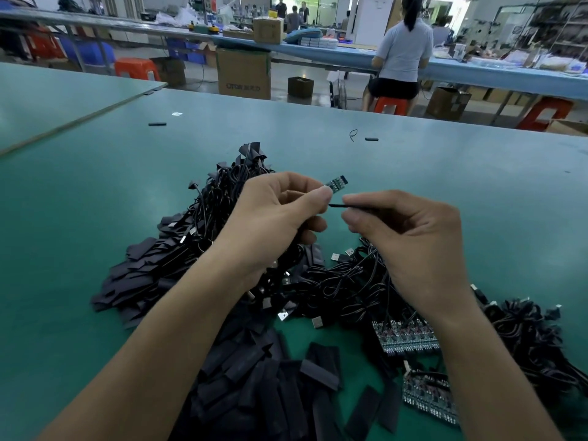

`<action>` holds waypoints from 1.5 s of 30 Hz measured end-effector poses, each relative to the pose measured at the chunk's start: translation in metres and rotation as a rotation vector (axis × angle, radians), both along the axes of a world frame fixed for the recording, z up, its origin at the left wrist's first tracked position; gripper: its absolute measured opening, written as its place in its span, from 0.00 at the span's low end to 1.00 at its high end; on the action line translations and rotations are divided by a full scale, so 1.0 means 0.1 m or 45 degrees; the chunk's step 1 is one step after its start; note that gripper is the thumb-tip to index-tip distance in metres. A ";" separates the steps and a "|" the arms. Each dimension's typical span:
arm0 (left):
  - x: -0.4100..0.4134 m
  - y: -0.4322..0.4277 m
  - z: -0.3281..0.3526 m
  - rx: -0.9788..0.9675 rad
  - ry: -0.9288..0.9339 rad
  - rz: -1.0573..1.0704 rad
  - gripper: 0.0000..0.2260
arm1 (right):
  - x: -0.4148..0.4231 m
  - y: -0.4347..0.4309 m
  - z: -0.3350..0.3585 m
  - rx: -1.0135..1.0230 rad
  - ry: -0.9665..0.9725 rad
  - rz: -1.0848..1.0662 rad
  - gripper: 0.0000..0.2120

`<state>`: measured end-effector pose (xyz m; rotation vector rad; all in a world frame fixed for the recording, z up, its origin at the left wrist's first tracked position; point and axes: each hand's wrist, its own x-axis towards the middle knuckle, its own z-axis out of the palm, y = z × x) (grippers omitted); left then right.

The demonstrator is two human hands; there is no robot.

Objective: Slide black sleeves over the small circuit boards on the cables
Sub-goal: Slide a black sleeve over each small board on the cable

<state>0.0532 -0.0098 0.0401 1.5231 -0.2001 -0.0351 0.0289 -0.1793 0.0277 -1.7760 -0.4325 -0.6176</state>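
Head view puts both of our hands raised over the green tabletop (pixel 95 202), close together so the two parts can meet in the air. Our left grip (pixel 273 218) pinches a small circuit board (pixel 336 183) between thumb and fingertips, leaving its free end poking out to the right, which we judge is the end meant to enter first. Our right grip (pixel 404 237) pinches a black sleeve (pixel 335 205) at its back, with the open end aimed at the board; the sleeve sits just below and beside the board, not yet over it. Seen edge-on, the sleeve looks flat and thin, like soft matte tubing pressed shut, so it will likely need squeezing to open its mouth. The board is stiff, greenish, studded with tiny parts. Below, thin glossy cables (pixel 343 288) lie tangled, a heap of loose sleeves (pixel 254 386) sits nearest us, and a row of bare boards (pixel 407 340) waits under our right wrist.
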 end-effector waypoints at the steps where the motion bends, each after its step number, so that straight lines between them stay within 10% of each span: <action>1: 0.00 0.00 0.01 -0.061 0.039 -0.038 0.04 | 0.00 0.00 -0.01 -0.015 -0.012 0.005 0.11; 45: 0.00 0.01 -0.06 0.227 -0.277 0.090 0.02 | -0.01 -0.05 0.03 0.117 0.040 -0.102 0.11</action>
